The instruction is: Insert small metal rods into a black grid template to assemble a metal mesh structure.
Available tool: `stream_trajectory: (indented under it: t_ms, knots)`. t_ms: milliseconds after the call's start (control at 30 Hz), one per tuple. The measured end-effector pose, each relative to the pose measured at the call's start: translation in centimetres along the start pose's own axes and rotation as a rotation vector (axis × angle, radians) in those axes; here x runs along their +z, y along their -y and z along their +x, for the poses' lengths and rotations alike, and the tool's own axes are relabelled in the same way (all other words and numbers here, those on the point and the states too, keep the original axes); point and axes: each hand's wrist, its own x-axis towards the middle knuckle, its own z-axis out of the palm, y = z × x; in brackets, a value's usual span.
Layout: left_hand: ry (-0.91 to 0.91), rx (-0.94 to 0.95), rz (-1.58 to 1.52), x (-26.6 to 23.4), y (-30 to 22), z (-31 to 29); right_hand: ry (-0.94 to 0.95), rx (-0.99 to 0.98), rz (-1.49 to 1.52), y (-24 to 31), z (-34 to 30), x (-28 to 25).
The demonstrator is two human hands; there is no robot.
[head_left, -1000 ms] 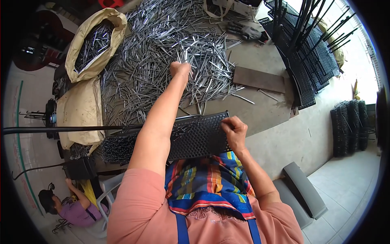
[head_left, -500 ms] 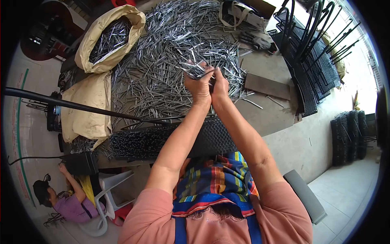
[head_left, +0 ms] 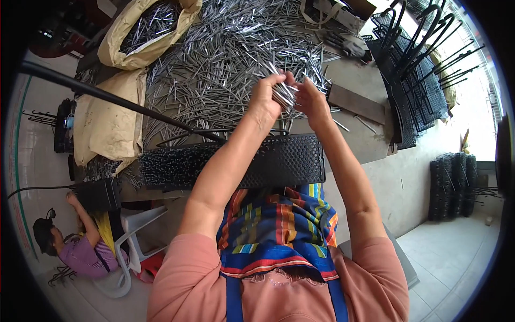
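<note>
A bunch of thin silvery metal rods (head_left: pixel 284 96) is gripped in my left hand (head_left: pixel 263 104), its fingers curled round them. Just to the right, my right hand (head_left: pixel 315 107) faces the bunch with fingers apart; whether its fingertips touch the rods is hard to make out. Both hands are above the near edge of a large loose pile of similar rods (head_left: pixel 214 75). Between my forearms and apron lies a black perforated metal panel (head_left: pixel 292 161). Many short rods (head_left: pixel 169 167) stick up from its left part; my left forearm hides some of its middle.
An open tan sack (head_left: pixel 115 45) of rods and a folded sack (head_left: pixel 107 121) are at left. A long black bar (head_left: pixel 118 102) slants across. A flat brown plate (head_left: pixel 357 103), dark glove (head_left: pixel 346 45) and black mesh racks (head_left: pixel 413 70) lie right. Another person (head_left: pixel 80 247) sits lower left.
My hands have drawn apart; the right has come away from the cupped pair, and the rods stay in the left. The view has shifted, showing more of the perforated panel.
</note>
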Motion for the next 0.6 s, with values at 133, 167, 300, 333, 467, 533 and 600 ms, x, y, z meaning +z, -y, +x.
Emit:
stream_trajectory:
  t_ms: [133, 167, 300, 333, 467, 533, 600]
  knots:
    - [0.24, -0.144, 0.178, -0.8, 1.2, -5.9, 0.223, -0.08, -0.056, 2.9, -3.3, 1.0]
    - [0.258, -0.194, 0.212, -1.2, 1.2, -7.5, 0.282, -0.075, -0.048, 3.3, -4.1, 1.7]
    - [0.351, -0.305, 0.346, -3.5, 1.9, -13.1, 0.638, -0.054, 0.121, 3.2, -6.5, 3.4]
    - [0.374, -0.344, 0.326, -4.3, 2.4, -14.2, 0.685, -0.055, 0.173, 2.9, -7.6, 3.4]
    - [0.394, -0.352, 0.382, -7.2, 3.0, -18.4, 0.771, 0.001, 0.223, 0.4, -11.4, 4.4]
    - [0.385, -0.326, 0.46, -8.7, 3.0, -19.8, 0.734, -0.042, 0.02, -1.0, -12.1, 4.7]
    - [0.339, -0.331, 0.415, -9.5, 3.4, -21.2, 0.751, -0.038, -0.069, -1.3, -13.4, 5.6]
